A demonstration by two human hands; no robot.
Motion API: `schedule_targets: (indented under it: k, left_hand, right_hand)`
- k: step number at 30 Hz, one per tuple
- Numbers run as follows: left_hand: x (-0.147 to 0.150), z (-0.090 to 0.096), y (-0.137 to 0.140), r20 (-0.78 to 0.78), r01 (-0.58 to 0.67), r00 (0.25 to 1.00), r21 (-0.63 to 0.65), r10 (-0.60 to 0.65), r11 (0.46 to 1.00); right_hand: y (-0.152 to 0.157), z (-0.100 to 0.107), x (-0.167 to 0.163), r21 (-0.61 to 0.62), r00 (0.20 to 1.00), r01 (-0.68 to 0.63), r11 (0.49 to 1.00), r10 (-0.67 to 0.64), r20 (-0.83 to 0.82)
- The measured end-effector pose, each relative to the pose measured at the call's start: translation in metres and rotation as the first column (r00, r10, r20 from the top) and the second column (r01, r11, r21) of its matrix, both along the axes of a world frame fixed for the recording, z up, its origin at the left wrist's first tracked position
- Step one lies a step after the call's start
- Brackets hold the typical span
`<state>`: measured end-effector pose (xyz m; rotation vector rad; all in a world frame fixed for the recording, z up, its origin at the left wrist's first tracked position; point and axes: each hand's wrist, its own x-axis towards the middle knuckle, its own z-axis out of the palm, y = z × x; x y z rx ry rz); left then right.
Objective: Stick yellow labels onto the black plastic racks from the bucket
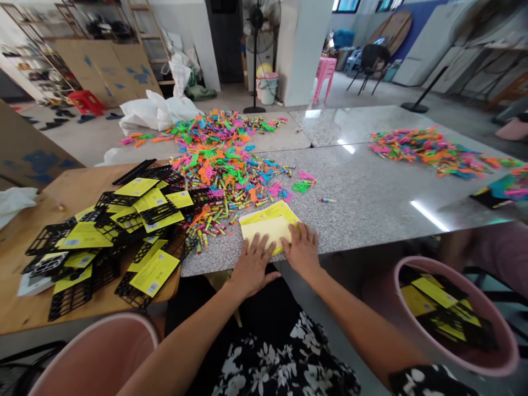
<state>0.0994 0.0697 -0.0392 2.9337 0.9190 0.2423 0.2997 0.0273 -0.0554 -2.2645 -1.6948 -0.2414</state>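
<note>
At the near edge of the speckled table lies a yellow printed card (268, 220) with a pale, plain side partly showing; whether it is one card or a stack, I cannot tell. My left hand (254, 270) rests flat on its lower left part, fingers spread. On the lower right part and edge lies my right hand (303, 247), fingers apart and slightly bent. Just beyond the card spreads a heap of small colourful plastic toy guns (223, 165), mixed with small striped tubes (225, 206).
Black plastic frames with yellow cards (86, 236) pile on the wooden table (25, 313) to my left. Pink tubs stand low at left (99, 352) and right (398, 275). Another toy heap (429, 151) lies far right, near a person's leg (490, 253).
</note>
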Motion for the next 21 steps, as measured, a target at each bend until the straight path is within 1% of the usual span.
schedule_targets:
  k: [3, 5, 7, 10, 12, 15, 17, 18, 21]
  left_hand:
    - [-0.012, 0.002, -0.003, -0.001, -0.052, 0.999, 0.003, 0.052, 0.999]
    - [-0.028, 0.003, -0.005, -0.003, -0.097, 0.995, 0.000, 0.097, 0.995]
    - [-0.047, 0.003, -0.005, 0.005, -0.139, 0.990, -0.013, 0.139, 0.990]
    - [-0.074, 0.003, -0.003, 0.051, -0.158, 0.986, -0.068, 0.161, 0.985]
    - [-0.081, 0.004, -0.001, 0.120, -0.175, 0.975, -0.124, 0.189, 0.977]
    - [-0.069, 0.010, 0.001, 0.179, -0.239, 0.946, -0.173, 0.269, 0.955]
    - [-0.051, 0.013, 0.000, 0.138, -0.283, 0.941, -0.175, 0.308, 0.943]
    - [-0.041, 0.015, -0.001, 0.105, -0.312, 0.937, -0.169, 0.332, 0.935]
    - [-0.016, 0.017, -0.006, 0.026, -0.386, 0.919, -0.127, 0.392, 0.913]
  right_hand:
    - [-0.004, -0.003, 0.010, -0.026, 0.999, 0.038, 0.999, -0.039, -0.023]
    - [-0.006, -0.002, 0.016, -0.022, 0.998, 0.048, 0.999, -0.049, -0.040]
    - [-0.008, -0.001, 0.022, -0.003, 0.997, 0.033, 0.999, -0.033, -0.074]
    - [-0.006, 0.001, 0.030, 0.037, 0.990, 0.026, 0.999, -0.021, -0.137]
    - [-0.003, 0.001, 0.031, 0.057, 0.986, 0.049, 0.997, -0.039, -0.163]
    - [0.003, 0.001, 0.023, 0.073, 0.983, 0.058, 0.996, -0.044, -0.177]
    - [0.006, 0.004, 0.014, 0.068, 0.984, 0.055, 0.996, -0.042, -0.174]
    - [0.008, 0.006, 0.011, 0.056, 0.983, 0.073, 0.996, -0.062, -0.175]
    - [0.014, 0.019, 0.009, -0.039, 0.959, 0.157, 0.987, -0.161, -0.232]
